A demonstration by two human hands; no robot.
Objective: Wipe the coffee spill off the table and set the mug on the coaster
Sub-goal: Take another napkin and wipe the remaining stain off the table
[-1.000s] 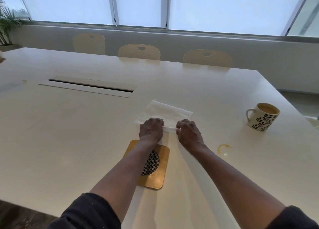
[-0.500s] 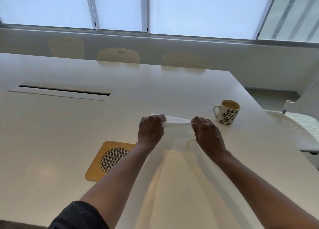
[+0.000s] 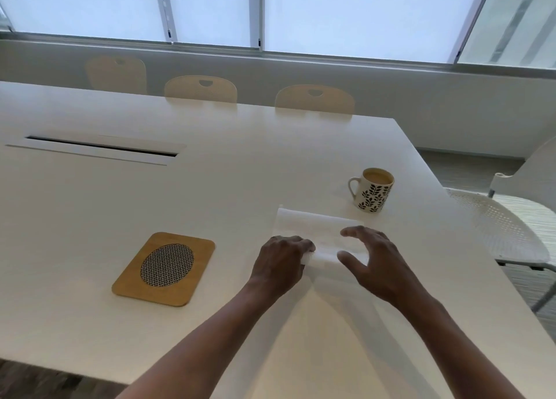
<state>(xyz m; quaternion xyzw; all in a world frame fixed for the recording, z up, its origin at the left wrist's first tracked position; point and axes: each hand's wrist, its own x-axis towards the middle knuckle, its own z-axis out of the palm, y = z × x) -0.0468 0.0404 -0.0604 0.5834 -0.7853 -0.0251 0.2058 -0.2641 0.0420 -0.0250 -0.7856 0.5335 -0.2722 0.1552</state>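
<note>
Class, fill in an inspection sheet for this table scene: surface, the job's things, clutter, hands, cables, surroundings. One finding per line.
Surface: large white table with a long dark slot; no spill shows, perhaps hidden by the towel.
Job's things: white paper towel spread flat; white leaf-patterned mug, full of coffee, standing beyond it; rounded wooden coaster with mesh centre to the left, nothing on it.
Clutter: nothing seen.
Hands: left hand closed on the towel's near edge; right hand open, over the towel.
Cables: nothing seen.
Surroundings: three beige chairs opposite, white perforated chair on the right, blinded windows.
</note>
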